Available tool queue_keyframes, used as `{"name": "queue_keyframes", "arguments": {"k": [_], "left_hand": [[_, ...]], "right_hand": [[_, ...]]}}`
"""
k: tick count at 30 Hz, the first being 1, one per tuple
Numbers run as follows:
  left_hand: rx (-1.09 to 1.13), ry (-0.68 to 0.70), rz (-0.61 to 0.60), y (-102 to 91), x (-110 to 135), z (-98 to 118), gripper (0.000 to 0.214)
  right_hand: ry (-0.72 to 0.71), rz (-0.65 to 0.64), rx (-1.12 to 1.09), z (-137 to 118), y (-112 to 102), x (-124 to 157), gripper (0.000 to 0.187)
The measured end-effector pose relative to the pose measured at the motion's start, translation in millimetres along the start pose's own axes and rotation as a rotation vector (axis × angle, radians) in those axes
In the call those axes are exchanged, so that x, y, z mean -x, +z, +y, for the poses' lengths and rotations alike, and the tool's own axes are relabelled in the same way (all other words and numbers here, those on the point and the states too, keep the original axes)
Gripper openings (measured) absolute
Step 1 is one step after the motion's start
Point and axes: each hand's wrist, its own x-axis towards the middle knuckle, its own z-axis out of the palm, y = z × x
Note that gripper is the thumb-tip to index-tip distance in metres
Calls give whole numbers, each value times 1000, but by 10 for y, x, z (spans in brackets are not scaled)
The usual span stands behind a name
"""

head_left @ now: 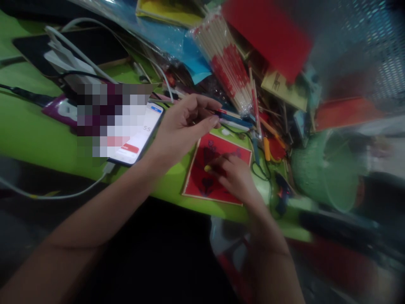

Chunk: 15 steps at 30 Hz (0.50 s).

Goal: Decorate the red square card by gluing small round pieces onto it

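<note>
My left hand (186, 124) hovers over the green table (28, 131) with thumb and fingers pinched on the end of a pen (236, 120) among several pens and sticks. My right hand (236, 177) rests on a red square sheet with a dark pattern (202, 177), fingers curled around a small yellow-tipped tool (208, 168). A phone (139, 135) with a lit screen lies just left of my left hand.
A bundle of red-and-white sticks in plastic (226, 63) lies behind the hands. Red and yellow paper sheets (268, 29) pile at the back. A green bucket (325, 173) stands at the right. White cables (76, 46) and a charger sit at the left.
</note>
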Motion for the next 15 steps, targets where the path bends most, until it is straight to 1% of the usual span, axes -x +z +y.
{"name": "queue_keyframes", "arguments": {"k": [7, 10, 12, 15], "left_hand": [[67, -6, 10, 11, 20, 22, 18], [76, -24, 14, 15, 23, 36, 19], [76, -33, 24, 20, 23, 50, 19], [76, -66, 38, 32, 22, 76, 20]], "right_hand": [[6, 9, 26, -44, -5, -17, 19], [11, 37, -32, -9, -54, -24, 21], [33, 118, -75, 60, -119, -46, 19], [90, 285, -68, 219, -226, -136, 15]]}}
